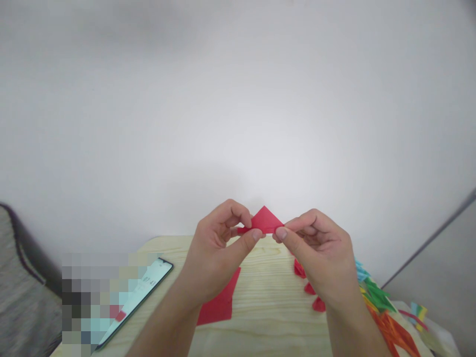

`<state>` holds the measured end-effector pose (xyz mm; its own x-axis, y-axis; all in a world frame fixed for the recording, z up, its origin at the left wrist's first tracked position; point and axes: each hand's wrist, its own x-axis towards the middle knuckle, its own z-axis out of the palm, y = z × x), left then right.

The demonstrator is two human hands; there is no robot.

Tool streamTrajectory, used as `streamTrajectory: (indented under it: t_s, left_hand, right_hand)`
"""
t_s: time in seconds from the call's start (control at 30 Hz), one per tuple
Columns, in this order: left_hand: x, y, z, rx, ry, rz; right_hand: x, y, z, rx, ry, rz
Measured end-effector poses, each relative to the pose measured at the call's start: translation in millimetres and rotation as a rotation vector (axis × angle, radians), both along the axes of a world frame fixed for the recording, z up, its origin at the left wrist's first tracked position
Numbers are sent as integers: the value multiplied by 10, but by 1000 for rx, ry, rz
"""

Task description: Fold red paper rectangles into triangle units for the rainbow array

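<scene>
Between my two hands, above the far part of the wooden table, is a small folded piece of red paper (265, 219) with its point upward. My left hand (223, 243) pinches its left side and lower edge between thumb and fingers. At the right corner, the thumb and fingertips of my right hand (318, 248) are closed on the same paper. Below my left forearm lie red paper sheets (219, 308), partly covered by the arm. Several small folded red paper pieces (309, 287) rest beside my right wrist.
A phone (148, 282) with a lit screen lies at the left of the wooden table (267, 317). Folded papers in blue, green, yellow and orange (379, 297) lie along the right edge, partly behind my right arm. A white wall (238, 99) rises behind the table. Grey fabric (22, 287) is at far left.
</scene>
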<state>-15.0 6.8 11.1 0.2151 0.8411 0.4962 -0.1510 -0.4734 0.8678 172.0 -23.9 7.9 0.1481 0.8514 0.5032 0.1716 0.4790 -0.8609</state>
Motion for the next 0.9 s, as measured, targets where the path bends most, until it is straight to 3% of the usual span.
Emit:
streamTrajectory:
  t_s: [0.17, 0.37, 0.5, 0.9]
  left_hand:
    - [-15, -13, 26, -7, 16, 11]
    - [-17, -38, 94, -122, -16, -75]
    - [-16, -21, 57, -93, -49, -75]
    - [-28, 3, 6, -52, -3, -48]
  right_hand:
    - [-1, -17, 22, 8, -5, -9]
    - [-10, -6, 18, 117, -46, -30]
    - [-27, 25, -31, 198, -35, -64]
    - [-6, -33, 49, 52, 18, -12]
